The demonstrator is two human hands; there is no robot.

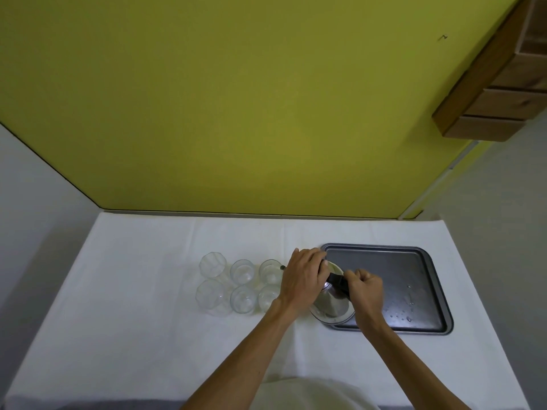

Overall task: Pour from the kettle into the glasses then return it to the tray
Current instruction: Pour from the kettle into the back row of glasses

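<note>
Standing in two rows at the left of the surface (pixel 148 321), six glasses (pixel 242 272) are seen. The kettle (pixel 331 303) is held at the tray's (pixel 384 267) left edge: the left hand (pixel 303 276) is curled over its top, and its handle (pixel 337 282) is clenched in the right hand's (pixel 365 288) grip.

wall (pixel 236 99): yellow-green | table (pixel 148 335): white cloth | wooden unit (pixel 497 84), perhaps drawers

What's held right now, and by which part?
The kettle, by both hands. The right hand grips its black handle; the left hand curls over the top at the front, the exact hold hidden beneath it.
</note>
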